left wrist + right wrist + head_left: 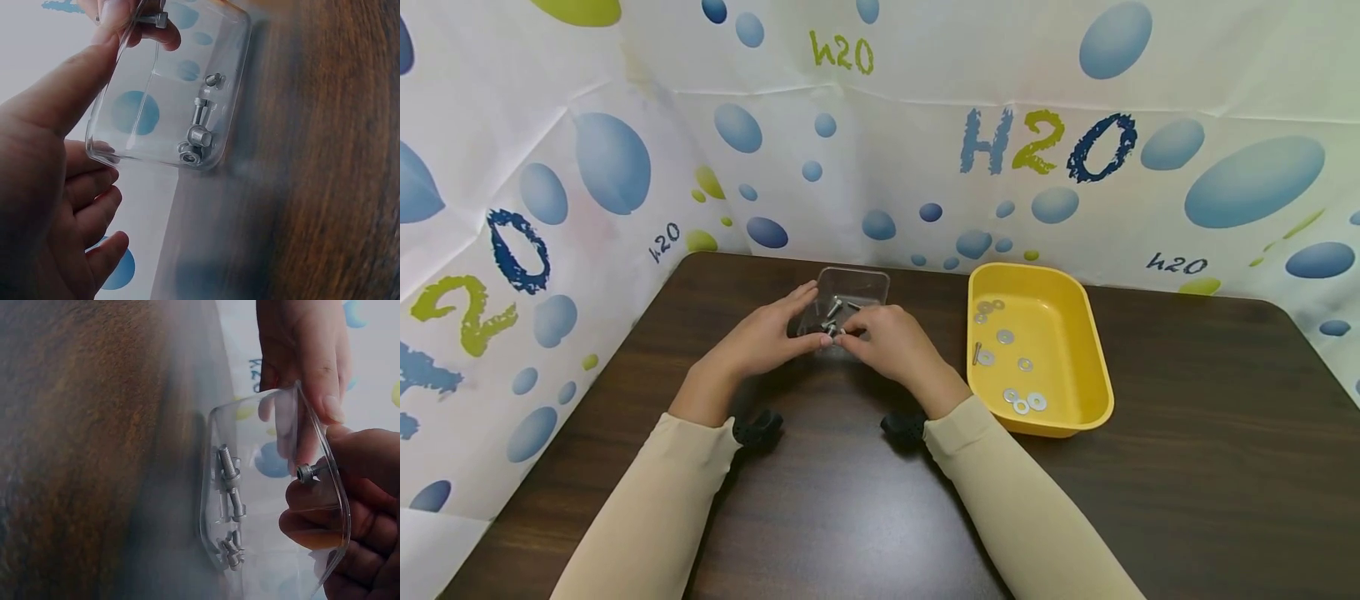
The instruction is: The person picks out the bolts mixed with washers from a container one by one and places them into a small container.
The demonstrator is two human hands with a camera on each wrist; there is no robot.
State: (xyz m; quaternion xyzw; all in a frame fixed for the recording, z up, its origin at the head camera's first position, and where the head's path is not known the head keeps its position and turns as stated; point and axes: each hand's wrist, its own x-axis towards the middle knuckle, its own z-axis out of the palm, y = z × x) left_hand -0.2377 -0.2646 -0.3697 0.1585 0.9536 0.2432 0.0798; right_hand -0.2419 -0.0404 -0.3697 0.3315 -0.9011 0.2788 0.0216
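Note:
A clear plastic box [862,284] stands near the back of the table, with several socket-head bolts [229,472] lying on its bottom. My left hand [765,335] holds the box at its left side, thumb at the near rim and fingers along the outer wall [125,147]. Over the near rim, my right hand [891,346] pinches a silver bolt [306,473] between thumb and fingers, its knurled head showing inside the clear wall. The two thumbs [112,15] meet or nearly meet there. Part of the pinched bolt is hidden by the right fingers.
To the right of the box stands a yellow tray [1078,358] with several flat washers [1037,402] and a small bolt or pin [977,353] at its left side. A printed sheet [910,183] hangs behind the dark wooden table [827,517].

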